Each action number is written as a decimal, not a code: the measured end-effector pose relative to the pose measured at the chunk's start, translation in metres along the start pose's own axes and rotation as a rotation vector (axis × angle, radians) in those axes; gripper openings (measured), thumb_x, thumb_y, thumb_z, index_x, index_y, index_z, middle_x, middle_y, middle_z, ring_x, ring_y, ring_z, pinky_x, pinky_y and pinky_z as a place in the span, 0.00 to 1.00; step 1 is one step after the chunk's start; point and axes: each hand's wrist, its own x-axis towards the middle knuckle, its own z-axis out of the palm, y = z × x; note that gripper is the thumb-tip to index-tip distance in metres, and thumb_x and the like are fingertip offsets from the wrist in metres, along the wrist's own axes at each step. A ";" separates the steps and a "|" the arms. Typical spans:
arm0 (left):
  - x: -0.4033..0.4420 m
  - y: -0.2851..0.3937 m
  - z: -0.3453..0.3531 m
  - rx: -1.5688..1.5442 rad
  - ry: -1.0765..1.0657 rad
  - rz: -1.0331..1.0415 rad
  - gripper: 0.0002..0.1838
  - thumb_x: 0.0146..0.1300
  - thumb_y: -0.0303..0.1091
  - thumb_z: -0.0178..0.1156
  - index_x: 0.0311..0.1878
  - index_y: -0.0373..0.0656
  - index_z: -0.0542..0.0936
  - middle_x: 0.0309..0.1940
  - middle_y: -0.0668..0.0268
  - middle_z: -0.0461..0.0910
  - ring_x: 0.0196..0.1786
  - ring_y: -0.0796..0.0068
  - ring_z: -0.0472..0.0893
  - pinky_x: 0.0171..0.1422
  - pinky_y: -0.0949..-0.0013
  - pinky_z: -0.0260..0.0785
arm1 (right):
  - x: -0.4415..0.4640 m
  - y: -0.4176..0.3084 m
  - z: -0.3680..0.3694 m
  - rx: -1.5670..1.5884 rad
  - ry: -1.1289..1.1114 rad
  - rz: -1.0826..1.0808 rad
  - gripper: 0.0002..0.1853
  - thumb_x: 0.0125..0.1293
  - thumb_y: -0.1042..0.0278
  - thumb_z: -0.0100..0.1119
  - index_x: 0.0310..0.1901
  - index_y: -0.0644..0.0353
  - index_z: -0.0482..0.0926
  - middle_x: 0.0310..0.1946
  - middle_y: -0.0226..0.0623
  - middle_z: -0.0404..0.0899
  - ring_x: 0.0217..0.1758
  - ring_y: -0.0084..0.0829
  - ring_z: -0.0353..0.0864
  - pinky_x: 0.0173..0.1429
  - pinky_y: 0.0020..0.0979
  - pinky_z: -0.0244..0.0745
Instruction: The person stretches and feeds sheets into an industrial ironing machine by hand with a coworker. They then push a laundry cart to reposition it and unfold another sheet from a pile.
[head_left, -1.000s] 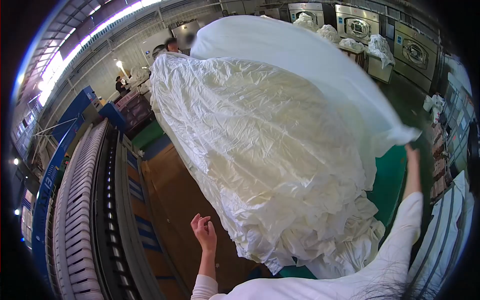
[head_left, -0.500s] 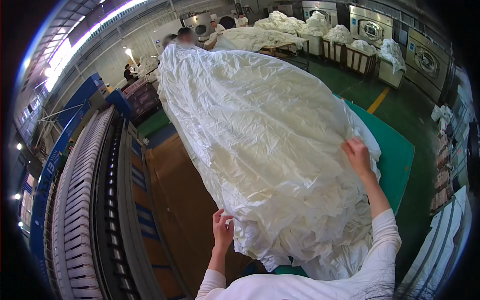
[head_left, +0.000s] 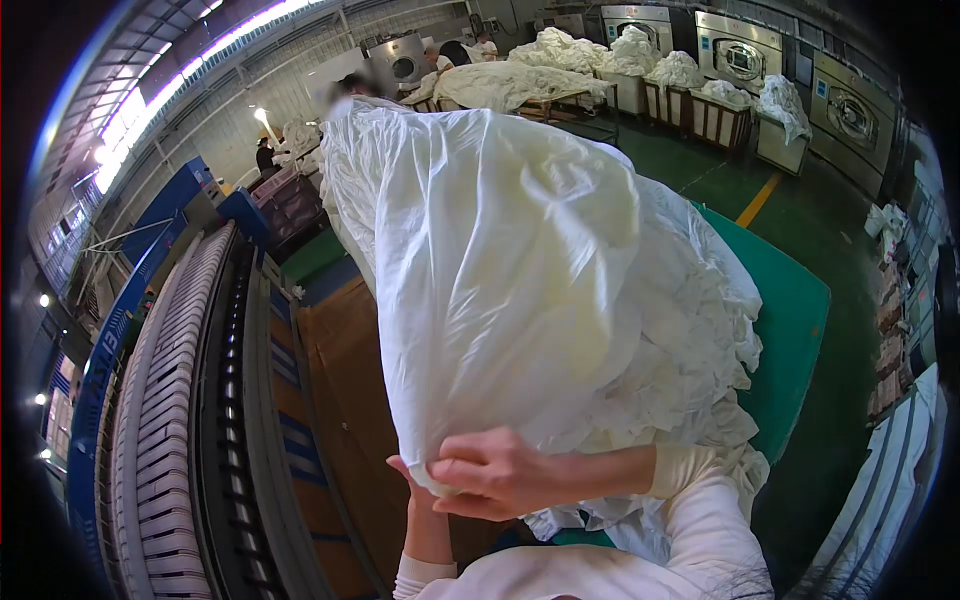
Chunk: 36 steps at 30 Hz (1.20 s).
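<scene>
A large white sheet (head_left: 500, 270) is stretched over a heap of crumpled white linen (head_left: 690, 320) on a green table (head_left: 785, 300). My right hand (head_left: 495, 474) reaches across in front of me, its fingers closed on the sheet's near left corner. Just left of it and partly behind it, my left hand (head_left: 418, 487) is at the same corner, the cloth between the two hands. Most of its fingers are hidden by the cloth and my right hand, so its grip cannot be made out.
A long machine with slatted white belts (head_left: 165, 430) runs along the left. At the far end of the heap a person (head_left: 360, 86) is partly hidden. Linen-filled carts (head_left: 700, 115) and steel washers (head_left: 740, 50) stand at the back right.
My right hand has drawn the sheet's edge from the right across to my left hand. The sheet now hangs raised in folds over the heap's left part, and more crumpled linen shows on the right.
</scene>
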 end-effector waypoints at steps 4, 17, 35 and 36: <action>0.009 0.005 -0.039 0.194 0.209 -0.222 0.29 0.65 0.53 0.52 0.61 0.40 0.67 0.53 0.61 0.74 0.53 0.67 0.75 0.54 0.63 0.70 | -0.017 0.017 -0.010 -0.103 -0.191 0.046 0.13 0.53 0.63 0.66 0.35 0.61 0.76 0.31 0.38 0.73 0.31 0.37 0.78 0.29 0.34 0.74; 0.032 0.132 -0.086 0.260 0.327 0.471 0.35 0.66 0.61 0.39 0.65 0.43 0.65 0.61 0.54 0.67 0.59 0.57 0.71 0.64 0.49 0.63 | -0.056 0.092 -0.147 -0.960 0.280 0.531 0.47 0.44 0.56 0.73 0.68 0.45 0.59 0.67 0.48 0.52 0.71 0.49 0.48 0.68 0.50 0.45; -0.024 0.125 -0.086 1.396 0.379 0.586 0.58 0.43 0.61 0.70 0.68 0.36 0.50 0.59 0.55 0.62 0.55 0.62 0.68 0.60 0.60 0.61 | 0.107 0.077 -0.003 -0.333 0.399 -0.363 0.10 0.47 0.69 0.64 0.30 0.54 0.72 0.26 0.30 0.69 0.29 0.36 0.74 0.30 0.36 0.73; -0.019 0.109 -0.062 1.556 0.260 0.621 0.66 0.39 0.63 0.71 0.70 0.37 0.43 0.63 0.53 0.57 0.61 0.56 0.64 0.65 0.57 0.56 | 0.112 0.065 0.023 -0.390 0.306 -0.386 0.09 0.48 0.66 0.63 0.29 0.52 0.72 0.26 0.29 0.67 0.29 0.35 0.73 0.30 0.36 0.74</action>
